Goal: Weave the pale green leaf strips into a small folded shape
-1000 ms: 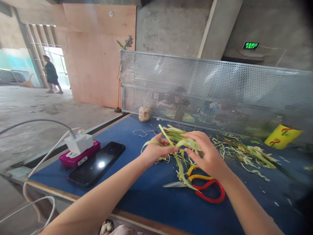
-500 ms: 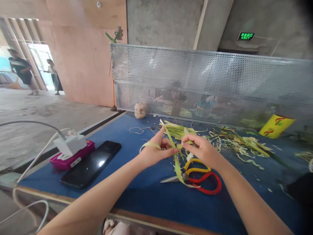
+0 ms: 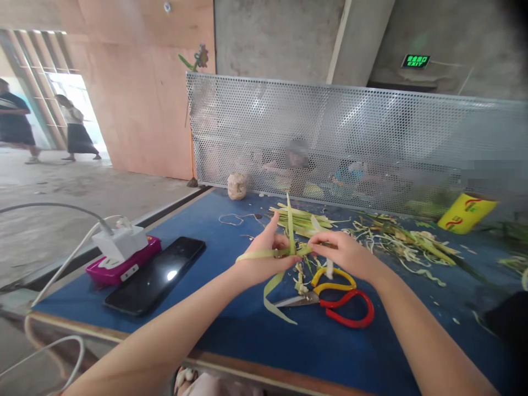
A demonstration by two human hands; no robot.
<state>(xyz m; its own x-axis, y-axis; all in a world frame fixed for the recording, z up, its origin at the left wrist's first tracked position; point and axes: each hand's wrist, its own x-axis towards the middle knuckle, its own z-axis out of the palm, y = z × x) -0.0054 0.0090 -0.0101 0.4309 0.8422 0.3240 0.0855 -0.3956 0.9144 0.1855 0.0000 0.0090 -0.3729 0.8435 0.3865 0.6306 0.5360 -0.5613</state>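
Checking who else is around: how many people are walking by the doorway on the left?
2. A person in dark clothes is at the far left edge; a person in a light top walks just right of them. Others may be hidden behind the perforated screen.

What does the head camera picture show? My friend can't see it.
The left hand and right hand pinch thin green leaf strips between them above a blue table. Red and yellow scissors lie just below the hands, a black phone lies to the left, and leaf scraps lie to the right.
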